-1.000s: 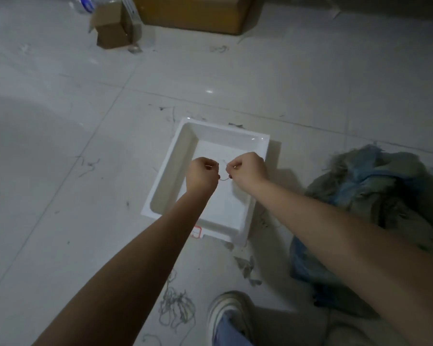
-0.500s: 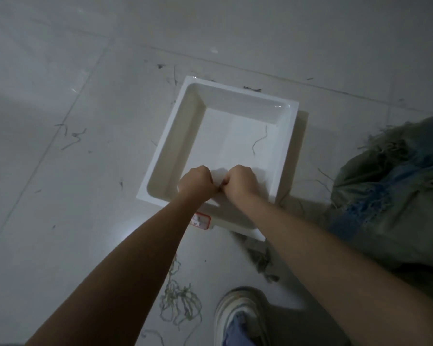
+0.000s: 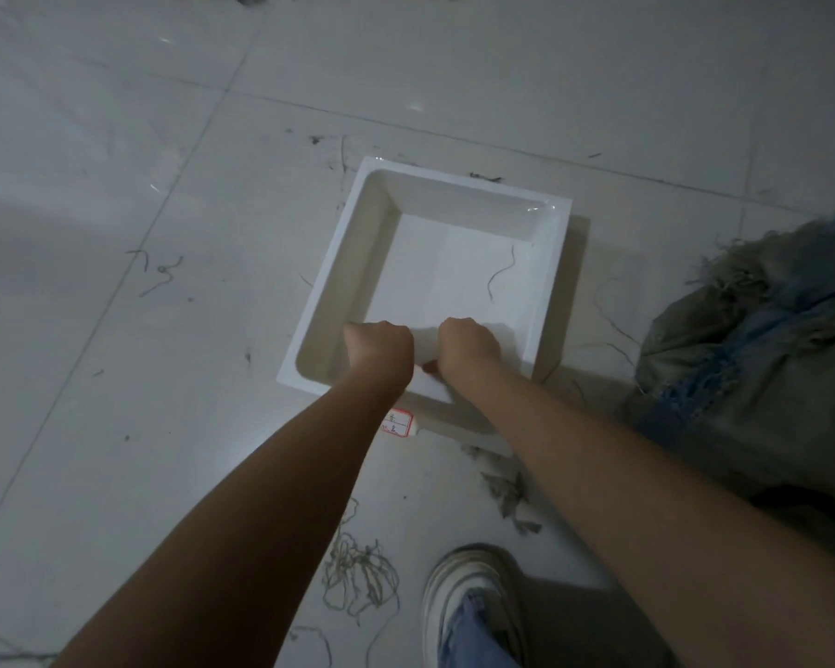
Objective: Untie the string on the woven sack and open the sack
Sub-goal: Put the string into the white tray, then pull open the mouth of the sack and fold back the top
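The woven sack (image 3: pixel 762 378), grey-green with blue patches and frayed threads, lies crumpled on the floor at the right, well clear of both hands. My left hand (image 3: pixel 379 347) and my right hand (image 3: pixel 468 347) are closed fists side by side over the near edge of a white square tray (image 3: pixel 459 180). A small gap separates them. I see only their backs, so the fingers are hidden and no string shows in either fist. One short loose string (image 3: pixel 500 277) lies inside the tray towards its right wall.
A tangle of cut strings (image 3: pixel 357 576) lies on the tiled floor near my white shoe (image 3: pixel 468 595). Frayed scraps (image 3: pixel 507 499) sit by the tray's near corner, which carries a small red-edged label (image 3: pixel 398 421). Stray threads dot the tiles.
A second ago a short string was stretched between my fists. Since then a loose string has appeared in the tray, my hands dropped to its near edge and have just moved slightly apart.
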Motion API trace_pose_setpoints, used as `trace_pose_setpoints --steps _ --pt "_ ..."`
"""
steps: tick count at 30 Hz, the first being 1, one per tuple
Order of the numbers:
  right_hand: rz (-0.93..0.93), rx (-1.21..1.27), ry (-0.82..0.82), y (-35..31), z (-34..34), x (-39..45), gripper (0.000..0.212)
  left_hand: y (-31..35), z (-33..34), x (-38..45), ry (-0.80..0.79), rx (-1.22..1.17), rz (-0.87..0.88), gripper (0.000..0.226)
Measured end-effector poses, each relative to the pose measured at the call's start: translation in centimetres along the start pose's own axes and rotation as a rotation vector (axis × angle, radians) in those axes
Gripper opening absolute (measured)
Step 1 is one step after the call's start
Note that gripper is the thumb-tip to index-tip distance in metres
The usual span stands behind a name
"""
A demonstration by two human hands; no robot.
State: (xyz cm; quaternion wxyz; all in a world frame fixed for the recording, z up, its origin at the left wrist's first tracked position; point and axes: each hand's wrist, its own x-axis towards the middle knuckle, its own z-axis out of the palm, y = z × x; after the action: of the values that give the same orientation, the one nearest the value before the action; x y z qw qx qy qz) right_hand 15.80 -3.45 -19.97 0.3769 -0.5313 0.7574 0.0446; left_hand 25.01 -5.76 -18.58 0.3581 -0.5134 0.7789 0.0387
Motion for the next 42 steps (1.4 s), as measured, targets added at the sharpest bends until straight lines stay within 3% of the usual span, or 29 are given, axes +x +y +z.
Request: trace_pose_setpoints --steps 2,6,9,12,15,20,25,29,32,37,42 --pt "-0.036 -0.109 -0.024 -0.1 -1.0 -1.0 0.010 -0.5 -0.9 -0.6 -0.007 0.000 -0.010 0.011" --pt "-0.108 -0.189 0.022 0.0 -4.2 -3.4 0.010 -1.0 -3.5 -1.8 -0.085 -0.154 0.018 0.015" --pt "-0.114 -0.174 0.101 0.8 -8.3 -5.6 0.031 -0.4 -6.2 -3.0 -0.113 -0.256 0.038 0.028" --pt "-0.076 -0.165 0.200 2.6 -12.9 -8.0 0.036 1.0 -9.5 -4.8 -0.105 -0.311 0.070 0.033" --pt "-0.012 -0.189 0.275 5.5 -17.7 -11.0 0.025 2.7 -13.2 -6.9 -0.040 -0.357 0.128 0.035" --pt "0.184 -0.118 0.364 12.3 -22.8 -16.7 0.027 6.8 -19.2 -11.3 0.010 -0.385 0.252 0.034" --pt "0.358 0.248 0.340 19.3 -23.1 -20.3 0.038 13.6 -21.0 -13.6 -0.047 -0.453 0.309 0.042" --pt "0.371 0.324 0.245 23.8 -21.8 -22.3 0.033 19.7 -19.9 -14.1 -0.039 -0.466 0.363 0.045" --pt "0.393 0.461 0.151 26.2 -20.2 -21.6 0.041 23.0 -18.9 -13.3 -0.007 -0.493 0.376 0.049" --pt "0.363 0.619 0.137 27.1 -16.6 -18.2 0.048 25.3 -17.5 -10.2 -0.051 -0.670 0.432 0.064" --pt "0.441 0.742 0.091 26.1 -15.8 -17.4 0.061 25.1 -16.6 -8.9 -0.064 -0.974 0.323 0.053"
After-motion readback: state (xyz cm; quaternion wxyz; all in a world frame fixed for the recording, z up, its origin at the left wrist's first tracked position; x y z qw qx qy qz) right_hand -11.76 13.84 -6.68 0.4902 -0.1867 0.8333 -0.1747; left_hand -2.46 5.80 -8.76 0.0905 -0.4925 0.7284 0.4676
